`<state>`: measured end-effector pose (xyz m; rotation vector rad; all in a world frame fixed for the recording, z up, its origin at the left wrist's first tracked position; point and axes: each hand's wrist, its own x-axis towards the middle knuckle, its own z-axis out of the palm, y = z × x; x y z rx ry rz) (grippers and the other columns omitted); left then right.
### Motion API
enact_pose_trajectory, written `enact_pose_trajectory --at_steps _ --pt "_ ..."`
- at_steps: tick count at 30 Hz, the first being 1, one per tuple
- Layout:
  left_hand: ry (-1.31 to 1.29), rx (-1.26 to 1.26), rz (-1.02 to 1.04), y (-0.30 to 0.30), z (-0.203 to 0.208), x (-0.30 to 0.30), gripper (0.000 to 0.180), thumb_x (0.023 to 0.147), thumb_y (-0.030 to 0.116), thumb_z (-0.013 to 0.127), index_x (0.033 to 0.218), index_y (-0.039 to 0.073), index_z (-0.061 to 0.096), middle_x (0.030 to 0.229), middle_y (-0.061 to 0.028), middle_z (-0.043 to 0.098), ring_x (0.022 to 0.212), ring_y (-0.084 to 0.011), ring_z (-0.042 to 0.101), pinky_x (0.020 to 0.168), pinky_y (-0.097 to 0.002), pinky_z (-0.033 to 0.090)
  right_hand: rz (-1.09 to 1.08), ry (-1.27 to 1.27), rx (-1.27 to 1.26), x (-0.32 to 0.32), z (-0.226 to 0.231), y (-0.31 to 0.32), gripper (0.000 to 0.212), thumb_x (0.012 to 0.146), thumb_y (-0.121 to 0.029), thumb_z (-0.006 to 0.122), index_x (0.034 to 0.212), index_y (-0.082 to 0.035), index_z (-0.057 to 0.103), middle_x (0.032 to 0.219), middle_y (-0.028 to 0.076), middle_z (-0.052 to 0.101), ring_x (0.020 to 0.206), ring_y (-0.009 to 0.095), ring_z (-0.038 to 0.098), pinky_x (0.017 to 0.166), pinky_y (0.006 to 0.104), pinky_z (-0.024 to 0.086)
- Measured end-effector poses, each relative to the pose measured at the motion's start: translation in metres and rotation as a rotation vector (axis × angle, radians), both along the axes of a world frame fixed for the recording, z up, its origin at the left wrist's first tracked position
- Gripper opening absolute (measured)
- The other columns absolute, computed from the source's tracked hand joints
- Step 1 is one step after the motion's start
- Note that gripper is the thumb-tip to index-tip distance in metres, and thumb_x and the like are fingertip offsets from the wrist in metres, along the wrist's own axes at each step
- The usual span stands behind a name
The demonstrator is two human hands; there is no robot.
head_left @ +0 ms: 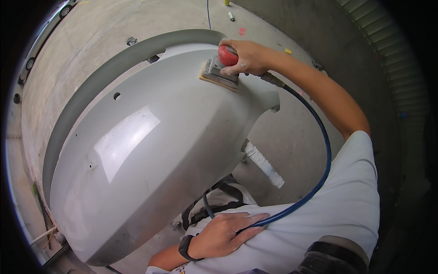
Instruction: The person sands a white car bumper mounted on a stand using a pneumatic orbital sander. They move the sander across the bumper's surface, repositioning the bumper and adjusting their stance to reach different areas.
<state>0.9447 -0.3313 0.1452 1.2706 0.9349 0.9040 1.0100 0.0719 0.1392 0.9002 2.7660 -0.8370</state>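
A large, curved grey car bumper (150, 137) stretches across the middle, glossy on its left side. At its far right end my right hand (242, 57) is closed around the red knob of an air sander (223, 71). The sander's yellowish-edged pad lies against the bumper's surface. A dark blue air hose (326, 146) runs from the sander's fitting in a loop down to my body. Against my white shirt, my left hand (223, 235) is closed over the hose, a black band on its wrist.
Under the bumper's right edge, a stand arm wrapped in white (263, 164) sticks out. Beyond the bumper, a small bottle (231, 16) and a yellow piece (288, 51) are on the concrete floor. A parked car (45, 34) stands far left. A ribbed shutter (378, 36) is at right.
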Motion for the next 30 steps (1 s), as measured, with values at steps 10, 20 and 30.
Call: enact_pose_trajectory --at_steps 10,20,30 --pt "0.013 0.043 0.035 -0.048 0.005 -0.026 0.037 0.105 0.022 0.07 0.137 0.005 0.071 0.076 -0.0151 0.059 0.067 -0.0345 0.058 0.066 -0.042 0.048 -0.097 -0.143 0.095 0.015 0.002 0.006 0.089 0.084 -0.058 0.083 0.145 0.002 0.055 0.133 0.023 0.068 0.121 0.035 0.066 0.103 0.0418 0.052" --pt "0.04 0.044 -0.104 -0.032 -0.005 -0.015 0.036 0.104 0.018 0.072 0.135 -0.001 0.072 0.087 -0.0176 0.072 0.072 -0.0319 0.067 0.068 -0.0397 0.053 -0.016 -0.076 0.053 -0.023 0.01 -0.013 0.092 0.083 -0.058 0.082 0.148 0.0 0.054 0.131 0.024 0.07 0.116 0.038 0.069 0.098 0.043 0.055" --pt "-0.058 0.078 0.057 -0.033 0.008 -0.015 0.039 0.106 0.022 0.068 0.136 -0.002 0.07 0.098 -0.0226 0.074 0.083 -0.039 0.069 0.077 -0.0422 0.054 0.374 -0.079 0.08 -0.109 0.084 -0.105 0.095 0.081 -0.052 0.084 0.155 -0.005 0.049 0.115 0.023 0.075 0.091 0.039 0.075 0.085 0.0451 0.059"
